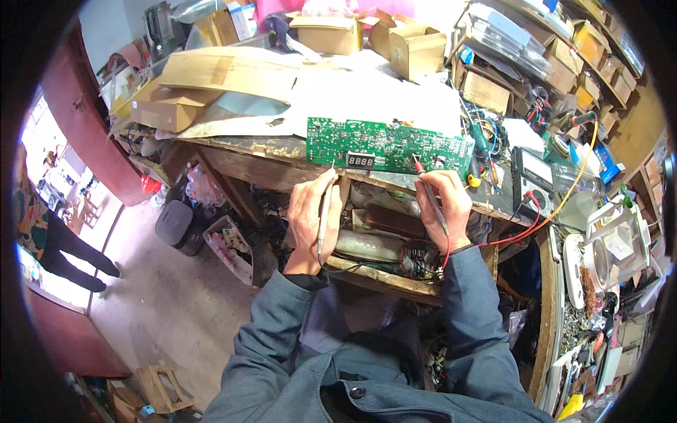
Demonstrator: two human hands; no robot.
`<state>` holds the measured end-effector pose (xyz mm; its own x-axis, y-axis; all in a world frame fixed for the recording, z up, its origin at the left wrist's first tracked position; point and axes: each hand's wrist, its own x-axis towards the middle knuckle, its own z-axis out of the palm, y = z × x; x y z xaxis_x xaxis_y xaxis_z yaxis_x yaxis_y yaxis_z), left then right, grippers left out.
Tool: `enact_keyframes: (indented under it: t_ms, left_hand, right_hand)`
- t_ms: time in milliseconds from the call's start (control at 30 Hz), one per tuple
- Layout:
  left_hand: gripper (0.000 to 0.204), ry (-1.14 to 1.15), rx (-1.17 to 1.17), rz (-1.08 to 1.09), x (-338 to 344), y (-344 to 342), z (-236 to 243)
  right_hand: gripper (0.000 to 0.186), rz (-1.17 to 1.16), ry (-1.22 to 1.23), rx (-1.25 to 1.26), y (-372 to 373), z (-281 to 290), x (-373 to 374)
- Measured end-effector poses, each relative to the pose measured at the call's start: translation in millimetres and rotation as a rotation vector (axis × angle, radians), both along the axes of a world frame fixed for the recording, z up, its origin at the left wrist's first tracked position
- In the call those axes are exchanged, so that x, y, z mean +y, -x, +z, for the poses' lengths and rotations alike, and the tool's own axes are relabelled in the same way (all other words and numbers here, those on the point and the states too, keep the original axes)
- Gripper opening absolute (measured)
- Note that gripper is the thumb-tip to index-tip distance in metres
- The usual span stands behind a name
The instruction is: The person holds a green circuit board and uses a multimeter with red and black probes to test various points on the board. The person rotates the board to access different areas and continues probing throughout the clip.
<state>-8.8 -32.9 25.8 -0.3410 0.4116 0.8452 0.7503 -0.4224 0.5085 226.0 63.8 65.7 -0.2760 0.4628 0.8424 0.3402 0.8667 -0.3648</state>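
A long green circuit board (388,144) lies at the front edge of the workbench, with a small digit display (360,161) on its near side. My left hand (305,218) is closed round a slim grey test probe (325,215), its tip at the board's near edge, left of the display. My right hand (455,204) grips a red-tipped test probe (432,196) that points at the board right of the display. Whether either tip touches metal is too small to tell. A red lead (509,240) runs from the right toward the multimeter (534,176).
Flattened cardboard (229,72) and open boxes (416,51) cover the bench's back. A screwdriver (479,138) and wires lie right of the board. Crowded shelves (564,53) rise at the right. On the floor at left stands a dark bin (180,227); another person (53,233) is by the doorway.
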Motion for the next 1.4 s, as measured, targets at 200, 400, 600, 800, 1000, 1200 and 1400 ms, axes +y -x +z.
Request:
enact_keyframes:
  t_ms: [200, 400, 600, 800, 1000, 1200, 1400]
  left_hand:
    - [0.034, 0.102, -0.056, -0.029, -15.6, -3.3, -13.7]
    - [0.035, 0.151, -0.073, -0.096, -18.4, -3.1, -9.3]
    - [0.032, 0.151, -0.108, -0.129, -19.1, -4.9, -13.3]
    - [0.032, 0.215, -0.031, -0.129, -21.7, -9.7, -16.3]
    - [0.027, 0.182, -0.012, -0.106, -21.7, -7.5, -25.0]
    - [0.028, 0.174, -0.003, -0.104, -21.5, -9.7, -28.1]
    - [0.032, 0.151, 0.004, -0.102, -20.9, -12.5, -27.3]
  right_hand:
    - [0.02, -0.022, -0.029, -0.029, 0.7, 2.2, -0.1]
    - [0.019, -0.008, -0.023, -0.035, -1.4, 1.8, -1.3]
    - [0.022, -0.008, -0.015, -0.035, -2.7, -0.2, 0.0]
    - [0.022, -0.018, -0.015, -0.034, -0.6, -0.1, 0.6]
    - [0.022, -0.011, -0.013, -0.038, 0.9, -0.7, -0.1]
    - [0.022, -0.019, -0.001, -0.041, -0.5, 0.6, -1.9]
    - [0.023, -0.022, -0.042, -0.042, 1.2, 1.6, -5.7]
